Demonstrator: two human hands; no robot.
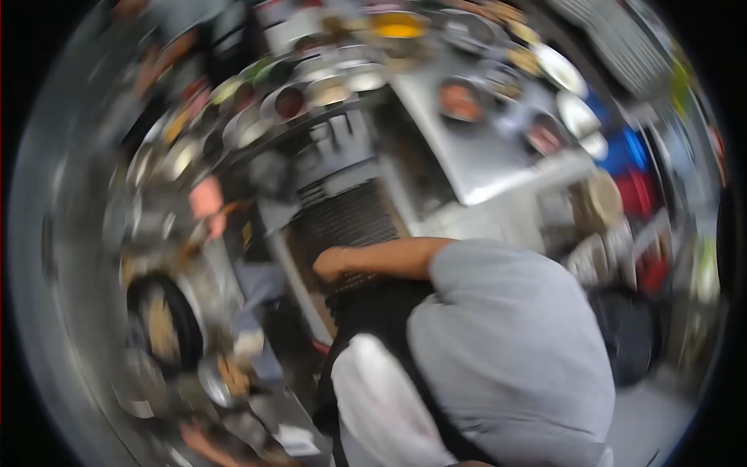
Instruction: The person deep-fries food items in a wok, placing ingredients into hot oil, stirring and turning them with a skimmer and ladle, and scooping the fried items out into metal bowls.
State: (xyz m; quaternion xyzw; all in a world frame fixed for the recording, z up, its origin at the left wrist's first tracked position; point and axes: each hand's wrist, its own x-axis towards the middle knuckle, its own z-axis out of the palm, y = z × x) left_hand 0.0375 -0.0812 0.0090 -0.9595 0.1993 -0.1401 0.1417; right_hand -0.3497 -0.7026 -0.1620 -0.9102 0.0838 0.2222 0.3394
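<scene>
1. Grey shirt [521,335] nearest camera; black apron [373,311] alongside.
2. Right hand [331,265] at dark textured mat [342,214], mid-view. Blur: cannot tell whether fingers are apart or clamped.
3. Metal counter [478,183] beyond; black pan [183,307] at view's left.

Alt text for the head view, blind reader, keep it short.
A bare hand from a grey short sleeve reaches over a dark, ridged rectangular panel in a busy, motion-blurred kitchen. A shiny steel counter with bowls of food stands beyond; a round black pan holds pale food at left. Grip unclear.
</scene>
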